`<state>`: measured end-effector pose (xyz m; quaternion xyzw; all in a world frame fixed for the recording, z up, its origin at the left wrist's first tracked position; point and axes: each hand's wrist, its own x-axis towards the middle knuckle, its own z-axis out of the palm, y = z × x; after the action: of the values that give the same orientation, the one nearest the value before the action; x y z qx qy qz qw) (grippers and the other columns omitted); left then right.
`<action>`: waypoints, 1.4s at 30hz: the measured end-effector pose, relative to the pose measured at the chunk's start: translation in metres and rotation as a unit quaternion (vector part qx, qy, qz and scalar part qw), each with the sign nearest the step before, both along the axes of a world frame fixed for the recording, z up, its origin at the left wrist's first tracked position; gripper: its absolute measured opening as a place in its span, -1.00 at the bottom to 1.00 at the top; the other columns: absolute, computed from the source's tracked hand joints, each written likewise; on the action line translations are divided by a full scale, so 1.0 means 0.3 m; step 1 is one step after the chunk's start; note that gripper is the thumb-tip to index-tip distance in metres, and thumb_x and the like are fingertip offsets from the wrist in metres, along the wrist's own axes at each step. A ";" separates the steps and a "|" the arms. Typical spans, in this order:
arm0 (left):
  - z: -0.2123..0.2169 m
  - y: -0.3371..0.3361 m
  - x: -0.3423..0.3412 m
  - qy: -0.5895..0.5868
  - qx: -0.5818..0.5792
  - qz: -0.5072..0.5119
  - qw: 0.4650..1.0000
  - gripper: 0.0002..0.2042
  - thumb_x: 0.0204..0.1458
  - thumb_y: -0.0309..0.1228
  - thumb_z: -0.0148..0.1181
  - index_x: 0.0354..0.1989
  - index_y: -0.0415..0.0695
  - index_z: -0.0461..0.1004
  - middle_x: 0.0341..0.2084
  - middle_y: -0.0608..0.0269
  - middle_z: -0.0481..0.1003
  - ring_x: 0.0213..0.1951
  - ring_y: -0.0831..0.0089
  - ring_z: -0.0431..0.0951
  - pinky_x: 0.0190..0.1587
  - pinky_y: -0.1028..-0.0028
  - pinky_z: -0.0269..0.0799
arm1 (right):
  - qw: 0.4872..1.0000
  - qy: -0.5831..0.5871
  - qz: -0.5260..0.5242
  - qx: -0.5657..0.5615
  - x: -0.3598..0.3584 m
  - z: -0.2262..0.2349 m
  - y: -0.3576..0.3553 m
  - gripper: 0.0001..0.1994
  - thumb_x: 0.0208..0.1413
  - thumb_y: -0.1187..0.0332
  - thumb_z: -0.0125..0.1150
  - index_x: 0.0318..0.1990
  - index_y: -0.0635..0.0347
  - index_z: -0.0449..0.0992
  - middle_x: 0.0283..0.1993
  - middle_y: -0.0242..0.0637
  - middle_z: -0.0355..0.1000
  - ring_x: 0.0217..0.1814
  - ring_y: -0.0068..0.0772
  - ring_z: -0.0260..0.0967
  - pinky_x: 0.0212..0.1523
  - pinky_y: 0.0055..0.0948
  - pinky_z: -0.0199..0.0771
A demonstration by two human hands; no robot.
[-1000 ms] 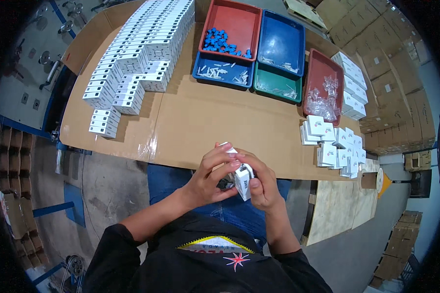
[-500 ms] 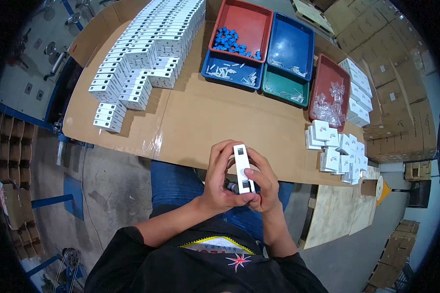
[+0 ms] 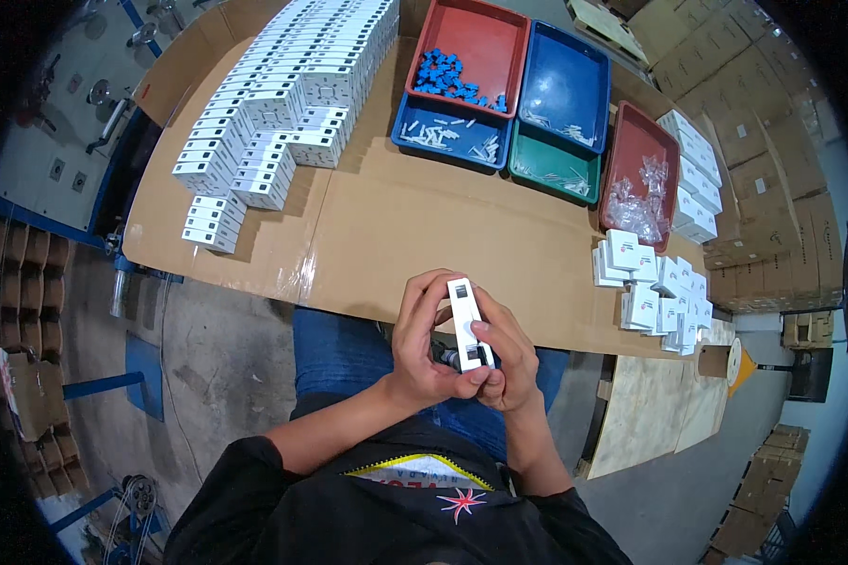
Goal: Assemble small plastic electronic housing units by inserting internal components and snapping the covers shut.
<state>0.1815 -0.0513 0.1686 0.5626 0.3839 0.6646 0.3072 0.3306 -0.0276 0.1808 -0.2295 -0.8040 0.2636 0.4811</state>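
Note:
A small white box [image 3: 468, 322], long and narrow, stands on end between both my hands at the near edge of the cardboard-covered table [image 3: 414, 226]. My left hand [image 3: 422, 344] wraps its left side, fingers curled over the top. My right hand [image 3: 507, 363] grips its right side and lower end, thumb near a dark patch on the box. Both hands hover over my lap, above blue trousers.
Rows of stacked white boxes [image 3: 282, 113] fill the table's far left. Red tray [image 3: 471, 47] with blue pieces, two blue trays [image 3: 565, 85], a green tray [image 3: 551, 168] and another red tray [image 3: 636, 179] sit at the back. Loose white boxes [image 3: 654, 287] lie right. Brown cartons stand far right.
The box has turned from a tilted, cupped position to upright on end between my hands. My view has shifted slightly; the hands stay over my lap.

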 end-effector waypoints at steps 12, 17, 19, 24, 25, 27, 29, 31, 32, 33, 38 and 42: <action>-0.007 0.002 -0.011 -0.023 -0.021 -0.005 1.000 -0.13 -0.05 -0.08 0.49 0.29 -0.46 0.26 0.13 -0.07 0.29 0.10 0.19 0.50 0.08 0.31 0.58 | 1.000 0.002 0.009 -0.016 -0.006 -0.008 0.013 -0.56 0.47 0.11 -0.09 0.24 0.26 0.42 0.32 0.39 0.33 0.22 0.35 0.46 0.18 -0.01 0.52; -0.011 0.024 0.007 -0.156 -0.191 -0.035 0.968 -0.37 0.23 -0.11 0.16 0.33 -0.34 0.29 0.14 0.05 0.35 0.14 0.32 0.48 0.13 0.35 0.53 | 0.989 -0.104 -0.034 -0.096 -0.011 0.087 0.060 -0.50 0.40 0.06 0.06 0.34 0.16 0.41 0.26 0.19 0.38 0.16 0.12 0.49 0.14 -0.14 0.52; -0.047 0.045 0.020 -0.336 -0.306 -0.081 0.887 -0.35 0.41 0.11 -0.28 0.39 -0.18 0.30 0.07 0.13 0.52 0.10 0.36 0.53 0.20 0.31 0.43 | 0.967 -0.187 -0.054 -0.163 -0.025 0.140 0.069 -0.38 0.23 -0.03 0.25 0.39 -0.01 0.42 0.18 0.03 0.36 0.12 0.02 0.47 0.11 -0.16 0.51; 0.169 0.089 -0.031 -0.464 -0.392 -0.132 0.783 -0.30 0.40 0.21 -0.38 0.42 -0.10 0.29 0.12 0.14 0.51 0.11 0.30 0.56 0.20 0.24 0.46 | 0.957 -0.274 -0.061 -0.073 0.005 0.201 0.120 -0.23 -0.03 -0.03 0.49 0.37 -0.01 0.43 0.22 -0.02 0.35 0.17 0.07 0.42 0.17 -0.17 0.49; 0.166 0.087 -0.039 -0.483 -0.396 -0.172 0.762 -0.29 0.39 0.22 -0.37 0.42 -0.09 0.29 0.13 0.13 0.50 0.12 0.29 0.55 0.20 0.23 0.47 | 0.965 -0.254 -0.060 -0.011 0.013 0.188 0.137 -0.19 -0.11 0.00 0.55 0.35 0.03 0.44 0.24 -0.03 0.34 0.19 0.09 0.41 0.19 -0.17 0.48; 0.127 0.090 -0.057 -0.523 -0.398 -0.250 0.711 -0.28 0.38 0.27 -0.36 0.38 -0.06 0.32 0.14 0.07 0.49 0.14 0.22 0.55 0.17 0.16 0.50 | 0.973 -0.224 -0.040 -0.043 0.029 0.162 0.174 -0.20 -0.14 0.05 0.58 0.31 0.07 0.45 0.24 -0.03 0.35 0.20 0.09 0.41 0.20 -0.17 0.48; 0.112 0.099 -0.082 -0.524 -0.418 -0.293 0.682 -0.28 0.37 0.27 -0.34 0.37 -0.07 0.32 0.14 0.06 0.49 0.14 0.18 0.55 0.16 0.15 0.51 | 0.974 -0.176 0.010 -0.142 0.036 0.150 0.187 -0.25 -0.18 0.13 0.63 0.21 0.18 0.46 0.21 -0.04 0.40 0.23 0.03 0.42 0.21 -0.19 0.48; 0.095 0.113 -0.090 -0.530 -0.442 -0.312 0.653 -0.31 0.36 0.26 -0.28 0.33 -0.08 0.32 0.15 0.02 0.49 0.16 0.10 0.54 0.14 0.09 0.52 | 0.973 -0.170 0.010 -0.155 0.028 0.158 0.189 -0.27 -0.17 0.15 0.63 0.20 0.18 0.48 0.19 -0.06 0.42 0.22 0.01 0.43 0.20 -0.19 0.48; 0.080 0.117 -0.095 -0.528 -0.445 -0.313 0.652 -0.31 0.36 0.26 -0.28 0.33 -0.08 0.32 0.15 0.02 0.49 0.16 0.10 0.54 0.14 0.09 0.52 | 0.972 -0.166 0.016 -0.165 0.025 0.162 0.189 -0.28 -0.16 0.17 0.63 0.20 0.17 0.49 0.17 -0.07 0.43 0.22 -0.02 0.43 0.19 -0.19 0.48; 0.063 0.121 -0.104 -0.543 -0.435 -0.328 0.639 -0.32 0.36 0.26 -0.26 0.33 -0.07 0.32 0.15 0.02 0.49 0.16 0.09 0.54 0.15 0.08 0.52 | 0.972 -0.165 0.013 -0.167 0.025 0.156 0.188 -0.28 -0.16 0.17 0.63 0.20 0.17 0.49 0.17 -0.07 0.43 0.22 -0.02 0.43 0.19 -0.19 0.48; 0.033 0.141 -0.100 -0.528 -0.419 -0.353 0.649 -0.35 0.37 0.23 -0.21 0.31 -0.06 0.33 0.14 0.04 0.49 0.14 0.11 0.55 0.16 0.03 0.52 | 0.979 -0.157 -0.015 -0.130 0.021 0.132 0.178 -0.49 -0.03 0.26 0.54 0.10 0.21 0.58 0.13 -0.07 0.49 0.20 -0.05 0.47 0.14 -0.22 0.49; 0.037 0.126 -0.084 -0.553 -0.421 -0.357 0.624 -0.35 0.36 0.23 -0.21 0.31 -0.05 0.34 0.14 0.04 0.49 0.15 0.11 0.54 0.16 -0.03 0.51 | 0.984 -0.149 -0.007 -0.098 0.045 0.121 0.203 -0.58 0.12 0.26 0.43 0.09 0.24 0.59 0.07 -0.05 0.54 0.13 -0.03 0.52 0.12 -0.22 0.51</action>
<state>0.1564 -0.0135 0.1798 -0.0087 0.1486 0.4552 0.8778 0.3441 0.0332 0.2171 -0.3180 -0.8354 0.3007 0.3326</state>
